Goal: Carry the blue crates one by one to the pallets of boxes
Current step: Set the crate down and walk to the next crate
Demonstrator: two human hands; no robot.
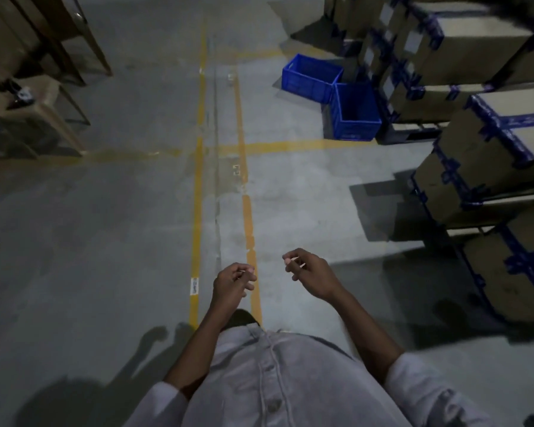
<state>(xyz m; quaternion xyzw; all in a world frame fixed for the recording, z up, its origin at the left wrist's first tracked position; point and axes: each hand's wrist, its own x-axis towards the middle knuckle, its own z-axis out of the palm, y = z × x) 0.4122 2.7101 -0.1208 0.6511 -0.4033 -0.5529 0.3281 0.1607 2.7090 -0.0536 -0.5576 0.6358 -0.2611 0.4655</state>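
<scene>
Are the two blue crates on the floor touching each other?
Touching, it seems. In the head view, the farther crate has its near right corner against the nearer crate's far left corner, with no floor visible between them there.

We're over a grey concrete floor (105,226), dim and patchy with shadow. Two yellow lines (198,211) run ahead of us, crossed by another yellow stripe (290,146). Off to the far left stands brown furniture (28,57), its legs on the concrete.

Grey concrete floor (105,241) w/ yellow lines (198,211); two blue crates (310,77) touching, by stacked boxes (487,167).
</scene>
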